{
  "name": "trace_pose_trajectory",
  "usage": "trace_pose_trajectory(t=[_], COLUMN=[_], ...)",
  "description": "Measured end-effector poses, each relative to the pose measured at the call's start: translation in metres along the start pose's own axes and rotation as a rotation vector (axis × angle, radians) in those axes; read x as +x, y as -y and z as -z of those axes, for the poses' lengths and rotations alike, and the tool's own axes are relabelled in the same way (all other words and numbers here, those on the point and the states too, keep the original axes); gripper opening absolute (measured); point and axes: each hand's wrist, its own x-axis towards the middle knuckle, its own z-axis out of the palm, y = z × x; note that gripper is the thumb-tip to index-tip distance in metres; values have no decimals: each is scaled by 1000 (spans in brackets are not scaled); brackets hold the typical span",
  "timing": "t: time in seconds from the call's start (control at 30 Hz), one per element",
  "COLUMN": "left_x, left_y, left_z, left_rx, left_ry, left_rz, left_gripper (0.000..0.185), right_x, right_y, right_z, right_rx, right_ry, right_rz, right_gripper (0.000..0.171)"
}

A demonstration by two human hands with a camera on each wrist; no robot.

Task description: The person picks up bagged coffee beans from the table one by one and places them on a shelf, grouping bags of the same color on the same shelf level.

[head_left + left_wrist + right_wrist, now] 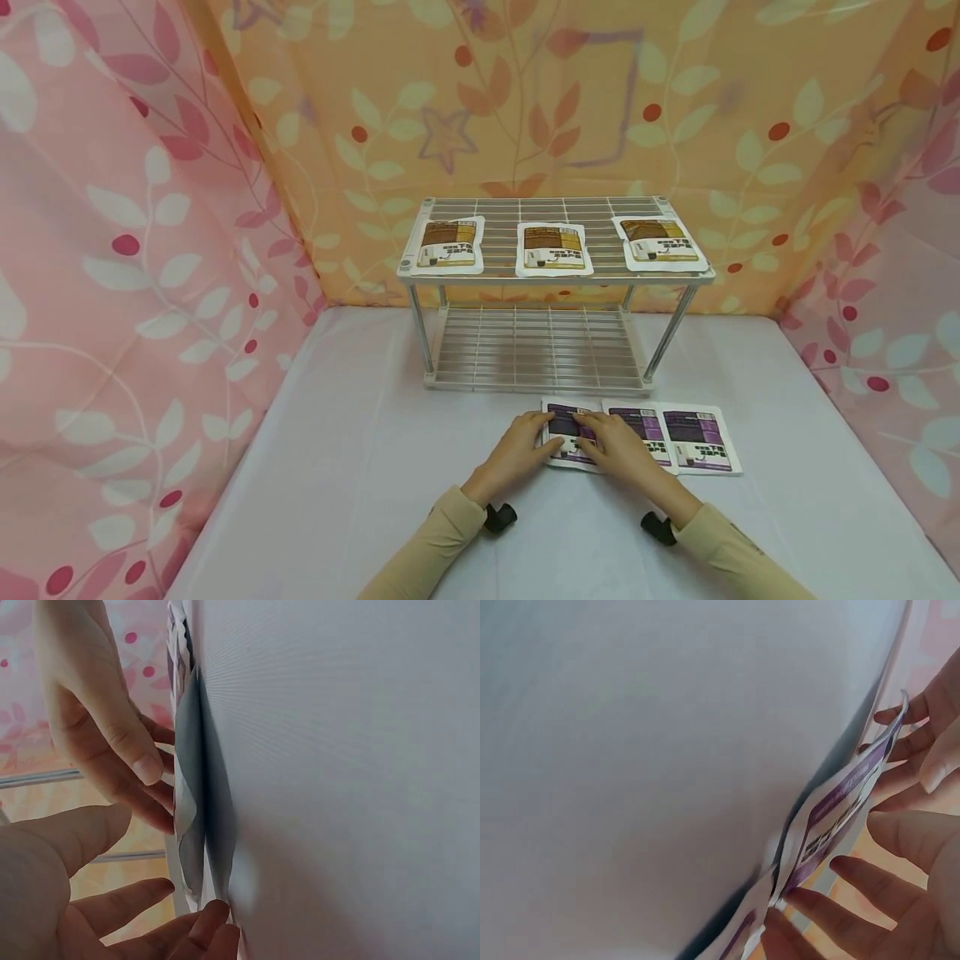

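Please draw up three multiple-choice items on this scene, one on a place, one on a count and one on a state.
1. Where do the brown-printed pouches lie?
A. on the rack's top shelf
B. on the rack's lower shelf
C. on the table

2. How many purple-printed pouches lie in front of the rack?
A. one
B. five
C. three

3. What is happening to the leftmost purple pouch?
A. it lies untouched
B. both hands are on it
C. it hangs from the rack

Answers:
1. A: the three brown-printed pouches lie in a row on the wire rack top shelf.
2. C: three purple-printed pouches lie side by side on the white table.
3. B: the left hand and right hand both touch the leftmost purple pouch, whose edge is off the table.
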Motion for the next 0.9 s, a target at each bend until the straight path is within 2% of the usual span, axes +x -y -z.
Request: trace_pose_trajectory(t=[0.17, 0.43, 0.6, 0.77, 0.9], left_x=[-1, -3, -6, -7, -6], left_y=[3, 7, 7, 8, 11], left_z=[1, 6, 10, 14, 17], left_rx=[-4, -34, -53, -25, -2], left_ry=[17, 15, 30, 23, 3], left_rz=[5, 16, 36, 21, -5], left_gripper=[53, 54, 57, 61, 65], right_x=[2, 5, 5, 5, 7], right_y=[4, 9, 12, 15, 18], right_z=[-5, -12, -14, -14, -13], right_rx=[1, 110, 172, 229, 258], right_ry=[26, 5, 3, 19, 1], right_rz=[-11, 38, 14, -51, -61], right_gripper=[41, 42, 46, 50, 54])
